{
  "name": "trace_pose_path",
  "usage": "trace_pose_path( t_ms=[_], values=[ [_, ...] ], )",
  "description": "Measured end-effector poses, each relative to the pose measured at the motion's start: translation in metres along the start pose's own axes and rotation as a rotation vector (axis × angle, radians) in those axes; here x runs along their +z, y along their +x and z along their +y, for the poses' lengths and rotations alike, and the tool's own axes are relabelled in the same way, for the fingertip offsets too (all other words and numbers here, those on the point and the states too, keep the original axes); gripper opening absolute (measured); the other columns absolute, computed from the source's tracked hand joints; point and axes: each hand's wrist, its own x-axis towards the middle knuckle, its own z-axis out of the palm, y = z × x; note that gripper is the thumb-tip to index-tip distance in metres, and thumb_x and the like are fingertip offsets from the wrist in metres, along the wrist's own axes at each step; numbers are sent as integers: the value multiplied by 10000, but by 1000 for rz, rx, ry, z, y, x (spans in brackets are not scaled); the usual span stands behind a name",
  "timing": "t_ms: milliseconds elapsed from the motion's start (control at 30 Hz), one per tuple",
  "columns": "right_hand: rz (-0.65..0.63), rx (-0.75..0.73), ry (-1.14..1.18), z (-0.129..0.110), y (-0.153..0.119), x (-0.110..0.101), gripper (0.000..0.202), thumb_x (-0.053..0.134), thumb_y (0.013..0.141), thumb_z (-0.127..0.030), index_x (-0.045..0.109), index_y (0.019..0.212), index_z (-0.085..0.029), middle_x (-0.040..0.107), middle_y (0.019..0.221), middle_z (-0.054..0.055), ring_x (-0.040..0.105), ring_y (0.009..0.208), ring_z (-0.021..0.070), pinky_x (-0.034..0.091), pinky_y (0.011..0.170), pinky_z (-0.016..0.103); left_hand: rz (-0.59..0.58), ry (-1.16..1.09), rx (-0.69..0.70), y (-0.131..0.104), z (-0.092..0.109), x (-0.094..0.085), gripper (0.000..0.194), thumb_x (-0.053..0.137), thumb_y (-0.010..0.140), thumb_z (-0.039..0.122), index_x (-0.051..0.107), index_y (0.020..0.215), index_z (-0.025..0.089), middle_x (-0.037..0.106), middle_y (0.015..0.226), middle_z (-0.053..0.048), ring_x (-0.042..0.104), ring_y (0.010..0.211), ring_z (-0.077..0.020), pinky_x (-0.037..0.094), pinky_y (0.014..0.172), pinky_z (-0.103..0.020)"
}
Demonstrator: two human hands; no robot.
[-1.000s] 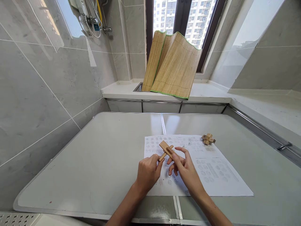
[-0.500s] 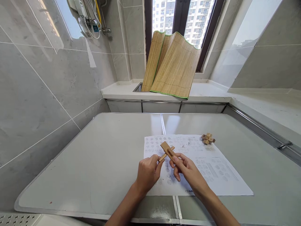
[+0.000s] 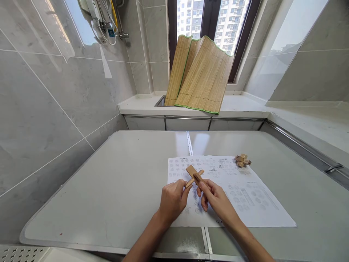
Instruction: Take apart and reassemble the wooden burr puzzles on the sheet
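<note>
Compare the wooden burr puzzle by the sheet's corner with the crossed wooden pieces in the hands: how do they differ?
Support: the wooden burr puzzle lies at the printed sheet's far right corner; the crossed wooden pieces are held by the left hand and right hand.
Shape: the wooden burr puzzle is a compact knot with several stubs; the crossed wooden pieces form an open X.
Both look light brown.

A green-edged bamboo mat (image 3: pixel 203 80) stands folded on the white ledge (image 3: pixel 141 104) before a dark-framed window (image 3: pixel 209 18). Cables (image 3: pixel 113 14) hang by the grey tiled wall (image 3: pixel 40 116).
</note>
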Motion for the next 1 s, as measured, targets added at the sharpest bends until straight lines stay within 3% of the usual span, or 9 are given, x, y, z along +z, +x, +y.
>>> trace_pose_path(
  t_ms=[233, 400, 567, 667, 767, 900, 1000],
  values=[
    [-106, -51, -41, 0, -1, -2, 522, 545, 919, -702, 588, 811, -193, 581, 737, -28, 440, 384, 65, 352, 483, 258, -10, -43, -57, -2, -1, 1, 174, 533, 1019, 264, 557, 858, 204, 647, 629, 33, 565, 487, -102, 382, 522, -222],
    [-192, -5, -31, -1, 0, -7, 532, 557, 910, -706, 598, 798, -187, 593, 673, -30, 420, 379, 70, 341, 492, 258, -45, -57, -97, -4, -4, 4, 156, 554, 1013, 292, 573, 882, 209, 662, 639, 37, 593, 504, -106, 393, 518, -219],
    [-252, 109, 131, -7, 0, -14, 500, 645, 881, -662, 670, 862, -163, 618, 738, -11, 403, 437, 63, 351, 529, 255, -77, -84, -159, -1, -2, 2, 167, 535, 1021, 349, 584, 929, 219, 666, 639, 41, 628, 524, -122, 419, 525, -224],
    [-222, 168, 280, -9, 8, -20, 469, 721, 843, -610, 697, 910, -146, 594, 741, -8, 365, 463, 65, 325, 496, 248, -83, -110, -203, 4, 1, 1, 191, 563, 1003, 395, 561, 1087, 224, 724, 782, 27, 643, 543, -120, 462, 553, -237],
    [-102, 165, 357, -11, 24, -34, 396, 781, 807, -525, 695, 913, -152, 568, 744, -12, 349, 487, 74, 337, 463, 240, -80, -111, -245, 7, 3, 0, 250, 564, 993, 388, 507, 1178, 229, 745, 932, 15, 638, 539, -106, 488, 568, -248],
    [-1, 97, 483, -9, 53, -68, 206, 766, 821, -349, 659, 882, -184, 546, 765, -17, 340, 494, 74, 367, 428, 216, -95, -70, -261, 6, 1, 0, 145, 515, 992, 287, 516, 1125, 230, 731, 903, 34, 618, 517, -98, 474, 545, -244],
    [-3, 87, 669, -3, 75, -96, 116, 709, 809, -187, 602, 849, -208, 519, 753, -31, 304, 474, 58, 373, 411, 175, -107, -42, -246, 5, -1, 1, 121, 501, 975, 238, 547, 1087, 232, 721, 852, 39, 599, 503, -99, 467, 530, -240]
  ],
)
